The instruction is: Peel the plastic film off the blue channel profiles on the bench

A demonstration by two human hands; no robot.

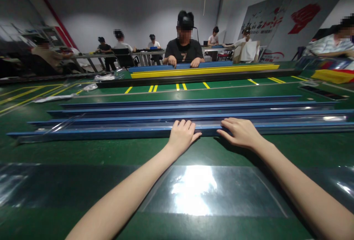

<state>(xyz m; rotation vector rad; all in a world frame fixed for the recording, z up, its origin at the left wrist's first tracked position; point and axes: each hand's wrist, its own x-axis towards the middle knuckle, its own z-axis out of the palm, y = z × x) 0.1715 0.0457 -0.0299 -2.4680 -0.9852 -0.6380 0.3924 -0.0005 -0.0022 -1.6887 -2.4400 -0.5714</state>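
Green covers the broad counter [124,155], which seems chosen to give long pieces flat support. A transparent sheet [235,195] lies flat on it, nearest to the wearer. Beyond it are four blue profiles [138,109], side by side and nearly parallel, probably so that each one can be reached easily. Farther away, a yellow profile [207,72] lies beside a black profile [199,80].

On the wall panel [284,40], red and dark characters stand near a red fist, but they are too blurred to read with certainty.

The left hand [181,133] and the right hand [239,131] rest on the nearest blue profile, a little apart, perhaps to keep it steady and straight. Both are open, fingers slightly bent over its upper edge, thumbs spread away; I cannot see a firm pinch.

A phone-like device [322,92] shows no readable brand. The opposite person's shirt [173,50] carries a mark resembling "7".
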